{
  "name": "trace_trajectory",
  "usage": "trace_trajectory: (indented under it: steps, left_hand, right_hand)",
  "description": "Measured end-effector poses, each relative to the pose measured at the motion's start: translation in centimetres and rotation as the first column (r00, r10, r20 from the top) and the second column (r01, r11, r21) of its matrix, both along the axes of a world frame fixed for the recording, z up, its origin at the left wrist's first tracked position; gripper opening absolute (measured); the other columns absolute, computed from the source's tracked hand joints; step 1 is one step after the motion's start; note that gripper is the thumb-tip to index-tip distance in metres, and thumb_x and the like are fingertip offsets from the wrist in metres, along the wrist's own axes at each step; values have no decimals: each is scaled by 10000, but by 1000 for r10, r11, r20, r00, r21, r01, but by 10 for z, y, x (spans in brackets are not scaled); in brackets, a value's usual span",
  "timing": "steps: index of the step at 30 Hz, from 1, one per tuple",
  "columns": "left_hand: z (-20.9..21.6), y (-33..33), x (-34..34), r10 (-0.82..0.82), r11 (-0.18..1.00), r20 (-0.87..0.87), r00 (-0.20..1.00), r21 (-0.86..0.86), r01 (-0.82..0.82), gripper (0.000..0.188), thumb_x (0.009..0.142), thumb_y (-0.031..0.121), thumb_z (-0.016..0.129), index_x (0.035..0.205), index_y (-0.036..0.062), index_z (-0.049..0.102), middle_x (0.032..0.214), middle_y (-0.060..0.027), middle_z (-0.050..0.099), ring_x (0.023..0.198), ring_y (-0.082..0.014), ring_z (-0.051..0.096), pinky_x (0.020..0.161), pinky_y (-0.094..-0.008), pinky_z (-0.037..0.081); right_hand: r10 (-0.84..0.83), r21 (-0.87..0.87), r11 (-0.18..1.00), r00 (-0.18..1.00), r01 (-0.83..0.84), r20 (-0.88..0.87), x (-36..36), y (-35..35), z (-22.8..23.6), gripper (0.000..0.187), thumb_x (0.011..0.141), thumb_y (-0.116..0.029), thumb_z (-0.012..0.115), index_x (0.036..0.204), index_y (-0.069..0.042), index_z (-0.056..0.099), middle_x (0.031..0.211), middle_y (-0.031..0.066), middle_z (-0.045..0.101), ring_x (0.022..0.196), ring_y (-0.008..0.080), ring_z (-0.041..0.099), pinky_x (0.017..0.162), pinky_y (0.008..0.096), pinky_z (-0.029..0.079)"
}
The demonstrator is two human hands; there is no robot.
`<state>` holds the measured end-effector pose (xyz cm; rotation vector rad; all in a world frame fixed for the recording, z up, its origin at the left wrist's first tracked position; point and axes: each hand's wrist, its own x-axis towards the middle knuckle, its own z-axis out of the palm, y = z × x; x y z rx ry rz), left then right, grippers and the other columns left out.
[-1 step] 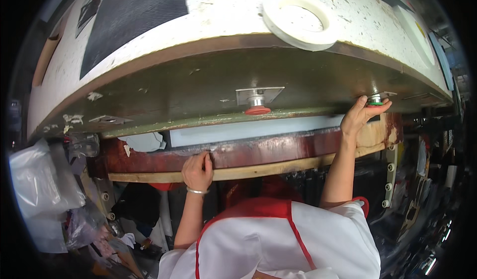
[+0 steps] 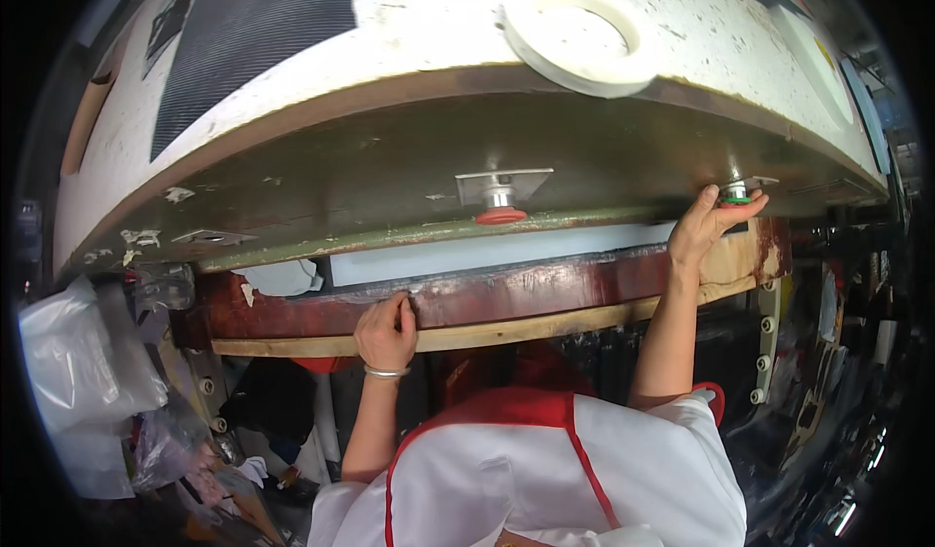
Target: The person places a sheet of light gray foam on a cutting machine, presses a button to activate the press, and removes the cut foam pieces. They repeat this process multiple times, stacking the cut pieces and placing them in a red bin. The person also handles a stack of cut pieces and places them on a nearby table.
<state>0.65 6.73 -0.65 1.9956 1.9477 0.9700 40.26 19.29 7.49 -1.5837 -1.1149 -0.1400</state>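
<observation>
My right hand [image 2: 703, 224] is raised to the underside of the green panel at the right. Its thumb and fingers sit around a green push button [image 2: 734, 199] on a metal collar. To the left of it, a red push button [image 2: 501, 215] on a square metal plate is untouched. My left hand [image 2: 384, 331], a bracelet at its wrist, rests closed on the dark red ledge [image 2: 526, 297] near its pale wooden edge strip [image 2: 506, 332]. What that hand holds, if anything, is hidden by its curled fingers.
Above the panel lies a white speckled tabletop [image 2: 438, 21]. On it are a white ring-shaped roll [image 2: 575, 77] at the front edge and a black ribbed mat [image 2: 255, 55]. Clear plastic bags [image 2: 88, 357] hang at the left. A light sheet [image 2: 487, 255] lies behind the ledge.
</observation>
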Motion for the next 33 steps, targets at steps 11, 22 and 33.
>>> trace_trajectory:
  steps: [11,22,33]
  left_hand:
    - [-1,0,1,46,998,48,998,35,-47,41,771,86,664,800,67,687,532,-70,522,522,-265,528,543,-380,448]
    - [3,-124,9,-83,995,-42,996,-66,80,67,785,86,650,839,54,675,657,-92,596,590,-276,557,551,-377,437]
    - [3,-217,5,-186,974,0,982,-131,185,100,798,99,651,896,81,637,703,-62,600,596,-244,553,540,-350,422]
  right_hand:
    - [441,-443,790,895,-424,-69,-74,-155,-68,34,760,-33,691,791,-42,682,725,100,632,715,281,567,701,365,436]
    - [665,-477,642,746,-600,-42,-147,-121,-31,781,631,-160,808,1313,-48,444,1365,212,389,1315,402,304,1077,463,308]
    - [407,-99,593,404,-799,-819,-120,-188,-19,805,529,-57,847,1247,-45,482,1277,193,490,1158,279,527,965,381,449]
